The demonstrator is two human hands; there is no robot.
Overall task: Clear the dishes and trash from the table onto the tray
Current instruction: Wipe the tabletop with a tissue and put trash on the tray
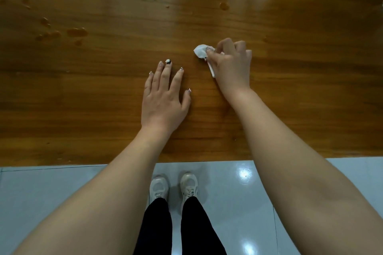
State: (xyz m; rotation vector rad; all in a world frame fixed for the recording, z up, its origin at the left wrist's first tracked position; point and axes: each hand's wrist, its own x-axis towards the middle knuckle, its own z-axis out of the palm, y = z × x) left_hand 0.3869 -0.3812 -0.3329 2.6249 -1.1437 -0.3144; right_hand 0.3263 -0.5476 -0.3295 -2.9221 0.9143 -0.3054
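Right hand pinching crumpled white tissue on wooden table; left hand flat, fingers spread, empty, at tissue's 7 o'clock; brown spills at 10 o'clock

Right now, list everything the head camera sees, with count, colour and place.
glossy brown wooden table: one, fills the upper part of the view.
crumpled white paper tissue: one, white, on the table right of centre, pinched in the right hand.
wet spill spots: several, amber-brown, scattered at the table's far left, with a few at the far centre and right.
pale glossy floor tiles: light blue-grey, below the table's near edge.
white sneakers: two, on the tiles at bottom centre.
black trouser legs: two, above the sneakers.
left hand: one, flat on the table, fingers spread, empty.
right hand: one, fingers closed on the tissue.
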